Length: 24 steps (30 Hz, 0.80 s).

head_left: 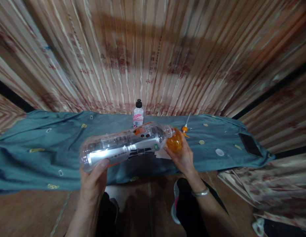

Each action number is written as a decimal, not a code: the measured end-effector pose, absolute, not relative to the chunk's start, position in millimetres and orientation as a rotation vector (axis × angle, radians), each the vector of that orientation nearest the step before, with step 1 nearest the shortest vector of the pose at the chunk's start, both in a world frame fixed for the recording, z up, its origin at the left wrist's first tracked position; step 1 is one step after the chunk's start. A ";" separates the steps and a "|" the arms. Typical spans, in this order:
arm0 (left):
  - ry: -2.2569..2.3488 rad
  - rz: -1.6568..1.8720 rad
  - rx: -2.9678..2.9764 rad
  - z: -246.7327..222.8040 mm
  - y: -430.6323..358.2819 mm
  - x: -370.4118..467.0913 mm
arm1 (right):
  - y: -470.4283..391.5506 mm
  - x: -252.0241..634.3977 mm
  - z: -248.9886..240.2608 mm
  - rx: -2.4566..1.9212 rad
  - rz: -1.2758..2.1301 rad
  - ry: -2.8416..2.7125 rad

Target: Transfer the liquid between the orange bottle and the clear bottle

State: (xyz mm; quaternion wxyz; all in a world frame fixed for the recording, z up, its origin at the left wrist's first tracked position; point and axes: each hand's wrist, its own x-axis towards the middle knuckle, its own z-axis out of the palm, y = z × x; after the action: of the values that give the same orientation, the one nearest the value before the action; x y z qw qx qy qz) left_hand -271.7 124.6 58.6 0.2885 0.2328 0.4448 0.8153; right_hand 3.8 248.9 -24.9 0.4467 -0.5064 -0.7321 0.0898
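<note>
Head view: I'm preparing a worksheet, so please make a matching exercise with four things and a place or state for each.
1. large clear bottle
2. orange bottle
3. black-capped bottle
4. phone

A. upright, near the curtain
B. held in the right hand
C. flat, toward the cloth's right end
D. tilted, in the left hand

Pairs: 1-D; 2-B; 3-A; 4-C

free cloth [65,130] at left, large bottle [123,143] across middle, curtain [143,65] behind
</note>
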 end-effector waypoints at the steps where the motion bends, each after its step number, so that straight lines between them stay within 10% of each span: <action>1: 1.186 2.179 0.626 59.2 124.7 -271.2 | 249.0 3.9 -24.8 -1.253 0.225 -1.813; 24: 1.234 2.173 0.626 56.3 125.0 -271.0 | 249.6 4.6 -27.5 -1.239 0.181 -1.828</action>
State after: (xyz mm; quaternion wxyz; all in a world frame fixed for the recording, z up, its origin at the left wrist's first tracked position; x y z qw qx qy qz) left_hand -271.0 125.0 56.3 0.2791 0.2332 0.4600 0.8100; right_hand 4.6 249.6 -27.5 0.4468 -0.5004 -0.7380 0.0729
